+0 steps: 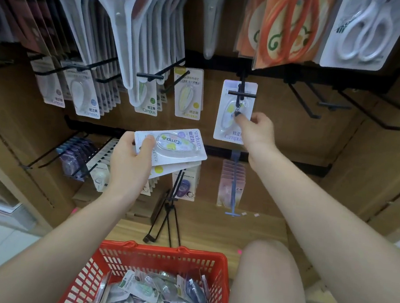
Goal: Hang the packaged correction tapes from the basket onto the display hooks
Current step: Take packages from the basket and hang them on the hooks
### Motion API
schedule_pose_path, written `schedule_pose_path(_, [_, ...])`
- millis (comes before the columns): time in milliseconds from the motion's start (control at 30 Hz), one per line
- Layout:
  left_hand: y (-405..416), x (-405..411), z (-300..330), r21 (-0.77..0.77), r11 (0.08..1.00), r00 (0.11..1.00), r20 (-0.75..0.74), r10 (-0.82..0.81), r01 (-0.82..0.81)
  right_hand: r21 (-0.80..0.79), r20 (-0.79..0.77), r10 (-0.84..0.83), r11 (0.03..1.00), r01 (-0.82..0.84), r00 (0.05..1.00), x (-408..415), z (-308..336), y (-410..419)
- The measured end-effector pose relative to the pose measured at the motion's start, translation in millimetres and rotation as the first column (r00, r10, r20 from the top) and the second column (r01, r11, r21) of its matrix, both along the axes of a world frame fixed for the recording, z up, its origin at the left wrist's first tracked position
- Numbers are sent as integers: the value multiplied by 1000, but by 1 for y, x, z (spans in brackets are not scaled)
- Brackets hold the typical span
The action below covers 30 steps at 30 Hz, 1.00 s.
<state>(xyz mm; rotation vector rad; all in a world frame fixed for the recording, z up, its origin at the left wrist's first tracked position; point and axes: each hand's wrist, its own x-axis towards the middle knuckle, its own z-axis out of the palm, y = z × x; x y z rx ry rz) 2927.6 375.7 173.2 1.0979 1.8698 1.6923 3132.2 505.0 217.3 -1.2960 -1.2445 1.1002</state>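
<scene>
Two hands are busy in front of the display wall. The left hand grasps a small stack of packaged correction tapes, thumb on top and fingers under, with the top Campus pack lying almost flat and turned sideways. The right hand is at 2 o'clock from that stack and pinches the lower right part of one more pack, which hangs upright on a black display hook; the hook's crossbar is in front of the card's top. I cannot tell if the card sits fully on the hook.

At 9 o'clock from this hanging pack, other Campus packs hang on neighbouring hooks, and at 3 o'clock bare hooks stick out from the rail. Above, at 12 o'clock, hang packaged scissors in clear blisters.

At 6 o'clock, near the lower edge, stands the red plastic basket, and many correction tape packs lie loose inside it. A bare knee is just beside the basket at its right side.
</scene>
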Motion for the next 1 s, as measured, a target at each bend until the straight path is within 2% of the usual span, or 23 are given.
schedule_pose_path(267, [12,15,5,28,1000,999,-41,-6,7,-140,7,-5,990,6,1000,-6,13,45])
schedule_pose_path(367, [13,19,6,24,998,999,-18,-49,49,-213,17,40,977,-35,999,-2,12,43])
schedule_pose_path(467, [12,23,9,23,998,998,25,-64,63,-226,93,5,974,16,996,1,7,22])
schedule_pose_path(533, [10,26,11,38,997,997,41,-62,61,-265,-13,13,964,-16,1000,2,1,-3])
schedule_pose_path(600, [9,28,11,54,997,996,62,-62,59,-298,-182,90,944,-143,979,1,-6,-33])
schedule_pose_path(667, [6,29,9,73,995,995,71,-70,65,-292,-270,185,919,-263,945,1,-12,-62])
schedule_pose_path(833, [-3,32,3,111,991,996,43,-78,73,-230,-327,256,912,-340,909,-4,-16,-100])
schedule_pose_path(1000, [-11,26,2,113,977,980,64,-187,179,-201,-403,239,919,-340,884,0,-11,-103])
